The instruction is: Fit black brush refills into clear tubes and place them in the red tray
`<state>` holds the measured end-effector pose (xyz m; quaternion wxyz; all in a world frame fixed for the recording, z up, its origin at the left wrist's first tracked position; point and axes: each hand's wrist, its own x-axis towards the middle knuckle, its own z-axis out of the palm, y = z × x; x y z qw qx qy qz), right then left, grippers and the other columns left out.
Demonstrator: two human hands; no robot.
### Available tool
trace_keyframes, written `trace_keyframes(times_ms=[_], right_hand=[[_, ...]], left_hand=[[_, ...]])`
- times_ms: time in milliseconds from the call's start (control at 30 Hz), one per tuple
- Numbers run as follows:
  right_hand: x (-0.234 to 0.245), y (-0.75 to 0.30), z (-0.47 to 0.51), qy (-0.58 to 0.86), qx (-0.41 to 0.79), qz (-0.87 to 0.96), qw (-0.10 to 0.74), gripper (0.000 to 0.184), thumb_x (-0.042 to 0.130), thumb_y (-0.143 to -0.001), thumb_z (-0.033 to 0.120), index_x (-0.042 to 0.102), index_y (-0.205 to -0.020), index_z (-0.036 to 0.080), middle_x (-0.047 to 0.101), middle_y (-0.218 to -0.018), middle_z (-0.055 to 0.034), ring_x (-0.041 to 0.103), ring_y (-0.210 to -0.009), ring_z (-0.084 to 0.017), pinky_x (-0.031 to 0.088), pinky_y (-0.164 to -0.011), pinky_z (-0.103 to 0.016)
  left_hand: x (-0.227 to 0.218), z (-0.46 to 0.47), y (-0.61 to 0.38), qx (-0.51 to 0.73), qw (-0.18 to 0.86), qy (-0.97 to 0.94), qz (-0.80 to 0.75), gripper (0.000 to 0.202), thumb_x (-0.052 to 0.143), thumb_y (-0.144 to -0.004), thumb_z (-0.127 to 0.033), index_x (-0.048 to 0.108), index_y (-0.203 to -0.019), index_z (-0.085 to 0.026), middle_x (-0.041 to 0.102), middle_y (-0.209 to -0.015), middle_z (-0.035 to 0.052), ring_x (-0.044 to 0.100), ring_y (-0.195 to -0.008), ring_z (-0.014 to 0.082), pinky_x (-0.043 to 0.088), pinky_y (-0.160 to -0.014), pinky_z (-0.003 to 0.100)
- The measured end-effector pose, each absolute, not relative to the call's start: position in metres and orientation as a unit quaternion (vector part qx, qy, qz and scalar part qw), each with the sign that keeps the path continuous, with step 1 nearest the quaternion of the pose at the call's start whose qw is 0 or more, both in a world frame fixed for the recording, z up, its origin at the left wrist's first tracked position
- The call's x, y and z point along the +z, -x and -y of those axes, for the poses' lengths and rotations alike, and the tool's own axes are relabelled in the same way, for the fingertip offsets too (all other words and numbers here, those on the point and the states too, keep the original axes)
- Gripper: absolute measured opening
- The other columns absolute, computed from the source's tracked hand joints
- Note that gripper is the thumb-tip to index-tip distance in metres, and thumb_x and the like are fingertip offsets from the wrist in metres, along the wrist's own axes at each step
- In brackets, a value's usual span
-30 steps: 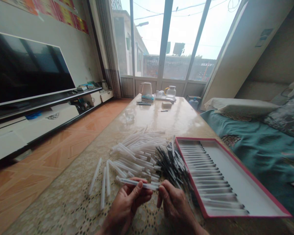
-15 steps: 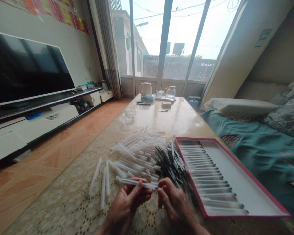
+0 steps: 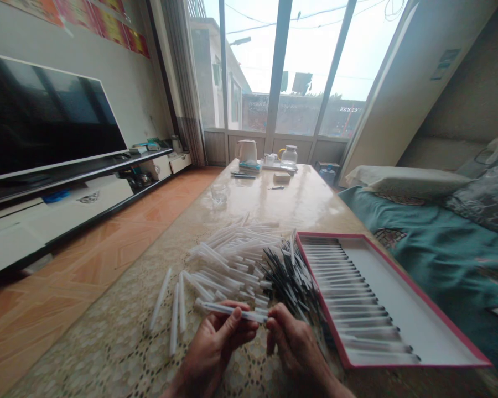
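Toward the near edge of the glossy, flower-patterned table (image 3: 120, 342), the left hand (image 3: 218, 337) holds a slim, translucent white plastic pen (image 3: 251, 315) crosswise between thumb and fingers, probably to keep its right end steady. The right hand (image 3: 292, 337), knuckles upward, pinches that end. The shallow, pink-rimmed white box (image 3: 398, 282) lies along the right edge, presumably for easy reach.
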<state>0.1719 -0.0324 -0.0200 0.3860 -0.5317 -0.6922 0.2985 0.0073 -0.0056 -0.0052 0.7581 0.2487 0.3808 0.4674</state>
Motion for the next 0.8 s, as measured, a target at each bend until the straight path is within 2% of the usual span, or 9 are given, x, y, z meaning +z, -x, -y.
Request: trace_keyframes(times_ms=[100,300,567,700,800], right_hand=[[-0.022,-0.173,0.032,0.534,0.3,0.692,0.382,0.036,0.025,-0.095,0.042,0.044,-0.073,0.022,0.06,-0.055,0.0018,0.057,-0.049,-0.011,0.032,-0.049,-0.019],[-0.024,-0.175,0.031,0.527,0.295,0.699,0.384,0.027,0.029,-0.094,0.042,0.044,-0.086,0.021,0.061,-0.055,0.0027,0.056,-0.047,-0.012,0.032,-0.048,-0.019],[-0.014,-0.173,0.035,0.514,0.344,0.684,0.388,0.035,0.025,-0.096,0.041,0.041,-0.071,0.022,0.059,-0.05,0.0014,0.056,-0.047,-0.011,0.035,-0.049,-0.018],[-0.013,-0.172,0.035,0.507,0.361,0.674,0.398,0.036,0.026,-0.096,0.042,0.041,-0.069,0.022,0.058,-0.047,0.002,0.055,-0.044,-0.011,0.037,-0.049,-0.018],[-0.016,-0.173,0.035,0.515,0.334,0.679,0.403,0.038,0.027,-0.096,0.04,0.046,-0.07,0.02,0.058,-0.051,0.0018,0.054,-0.045,-0.01,0.036,-0.048,-0.018]], left_hand=[[-0.005,0.006,-0.007,0.464,0.759,-0.247,-0.383,0.018,0.074,-0.068,-0.022,0.067,-0.082,-0.013,0.073,-0.071,0.0074,0.068,-0.069,0.018,0.054,-0.068,0.029],[-0.009,0.004,-0.005,0.466,0.758,-0.26,-0.374,0.018,0.071,-0.071,-0.025,0.066,-0.084,-0.013,0.073,-0.073,0.0075,0.068,-0.07,0.0172,0.053,-0.07,0.029],[-0.009,0.005,-0.007,0.458,0.765,-0.281,-0.355,0.017,0.073,-0.069,-0.026,0.067,-0.08,-0.014,0.072,-0.07,0.0068,0.067,-0.067,0.0165,0.052,-0.068,0.029],[-0.009,0.005,-0.007,0.455,0.762,-0.296,-0.353,0.018,0.073,-0.068,-0.027,0.067,-0.079,-0.014,0.071,-0.069,0.0064,0.066,-0.065,0.0161,0.052,-0.067,0.029],[-0.009,0.005,-0.005,0.455,0.741,-0.325,-0.373,0.017,0.072,-0.07,-0.028,0.068,-0.08,-0.015,0.071,-0.068,0.0055,0.065,-0.065,0.0159,0.051,-0.066,0.028]])
